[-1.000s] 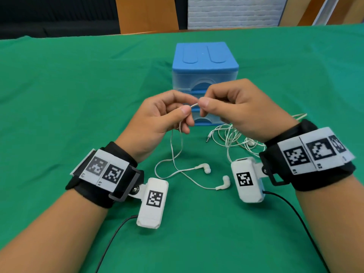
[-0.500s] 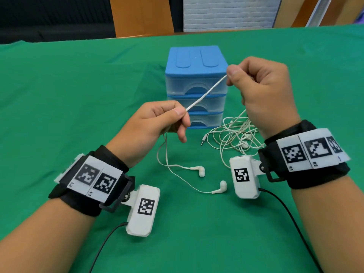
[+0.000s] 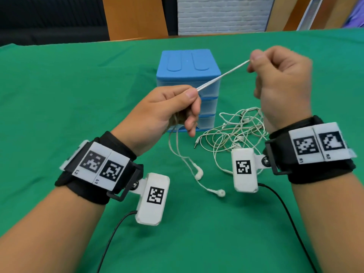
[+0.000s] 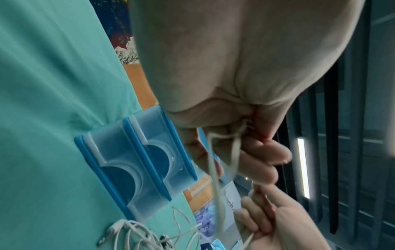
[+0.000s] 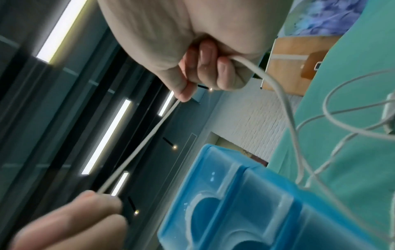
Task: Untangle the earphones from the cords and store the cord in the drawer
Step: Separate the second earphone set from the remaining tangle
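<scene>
The left hand (image 3: 167, 109) and right hand (image 3: 279, 83) each pinch the cord (image 3: 222, 75), stretched taut, rising rightward, the tangle (image 3: 236, 133) beneath the right.

Items by count. One blue drawer unit (image 3: 188, 79) with three translucent drawers stacked in it. One taut white cord (image 3: 222, 76) stretched between two hands: left hand (image 3: 157, 113), right hand (image 3: 281, 85). Two white earbuds lie apart from the heap: one (image 3: 199, 173), the other (image 3: 220, 192). One tangled heap of white wires (image 3: 234, 133); one jack plug (image 3: 196, 144) shows at its edge. Strands within the heap cannot be counted. One green desk (image 3: 78, 91).
</scene>
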The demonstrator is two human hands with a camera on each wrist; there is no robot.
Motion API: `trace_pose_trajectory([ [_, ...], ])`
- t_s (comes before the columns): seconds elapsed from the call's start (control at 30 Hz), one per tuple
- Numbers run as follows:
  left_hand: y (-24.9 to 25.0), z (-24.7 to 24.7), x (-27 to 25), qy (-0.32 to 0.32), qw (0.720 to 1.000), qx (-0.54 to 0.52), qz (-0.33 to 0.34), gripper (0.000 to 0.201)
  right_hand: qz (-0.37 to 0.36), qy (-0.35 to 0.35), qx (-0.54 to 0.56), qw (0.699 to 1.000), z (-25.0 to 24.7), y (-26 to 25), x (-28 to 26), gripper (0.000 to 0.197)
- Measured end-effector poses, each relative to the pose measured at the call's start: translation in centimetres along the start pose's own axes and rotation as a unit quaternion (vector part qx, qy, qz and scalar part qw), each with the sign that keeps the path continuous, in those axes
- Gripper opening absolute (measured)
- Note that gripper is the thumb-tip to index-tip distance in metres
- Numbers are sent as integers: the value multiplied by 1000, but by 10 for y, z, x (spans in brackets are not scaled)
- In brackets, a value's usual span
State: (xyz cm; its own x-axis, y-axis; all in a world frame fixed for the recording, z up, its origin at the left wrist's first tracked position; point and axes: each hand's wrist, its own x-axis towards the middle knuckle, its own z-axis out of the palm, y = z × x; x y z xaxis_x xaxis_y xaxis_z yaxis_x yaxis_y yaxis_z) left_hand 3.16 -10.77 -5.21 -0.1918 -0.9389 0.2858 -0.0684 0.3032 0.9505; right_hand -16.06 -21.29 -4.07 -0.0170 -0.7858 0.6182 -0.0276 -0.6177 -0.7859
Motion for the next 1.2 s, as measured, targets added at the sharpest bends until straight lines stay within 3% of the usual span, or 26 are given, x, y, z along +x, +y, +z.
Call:
trace_pose_trajectory([
  [0.1, 2, -5, 3, -12, 1000, -16, 10, 37, 18, 19, -14, 1000, -5, 11, 4, 30],
  [0.23, 7, -13, 10, 6, 997, -68, 23, 37, 39, -20, -92, 995, 2, 19, -1, 24],
  [0.3, 9, -16, 12, 14, 996, -83, 26, 37, 12, -16, -136, 990, 3, 10, -4, 16],
  [0.37, 11, -17, 12, 11, 996, -84, 28, 37, -72, -13, -163, 984, 6, -10, -8, 19],
  [0.43, 13, -16, 12, 6, 997, -76, 31, 37, -142, -94, -151, 974, 15, -32, -13, 29],
  [0.47, 13, -16, 12, 6, 997, -75, 32, 37, -134, -169, -118, 969, 20, -40, -14, 35],
  [0.53, 15, -18, 12, 11, 997, -72, 31, 37, -52, -313, -18, 948, 33, -52, -17, 36],
  [0.57, 15, -20, 12, 16, 997, -71, 29, 37, -14, -341, 14, 940, 38, -54, -15, 29],
  [0.63, 16, -24, 9, 28, 997, -74, 26, 37, 24, -339, 4, 940, 42, -53, -10, 16],
  [0.73, 16, -31, 5, 37, 996, -71, 25, 36, -7, -320, -21, 947, 41, -45, 0, 21],
  [0.87, 16, -31, 3, 12, 998, -63, 21, 38, -67, -191, -50, 978, 42, -39, 13, 22],
  [1.03, 14, -34, 2, -34, 998, -58, -9, 41, -104, -69, -60, 990, 35, -33, 24, 28],
  [1.13, 11, -37, 0, -71, 997, 0, -41, 40, -108, -67, -60, 990, 28, -35, 28, 31],
  [1.2, 10, -37, -1, -69, 996, 11, -61, 45, -99, -130, -69, 984, 25, -42, 27, 28],
])
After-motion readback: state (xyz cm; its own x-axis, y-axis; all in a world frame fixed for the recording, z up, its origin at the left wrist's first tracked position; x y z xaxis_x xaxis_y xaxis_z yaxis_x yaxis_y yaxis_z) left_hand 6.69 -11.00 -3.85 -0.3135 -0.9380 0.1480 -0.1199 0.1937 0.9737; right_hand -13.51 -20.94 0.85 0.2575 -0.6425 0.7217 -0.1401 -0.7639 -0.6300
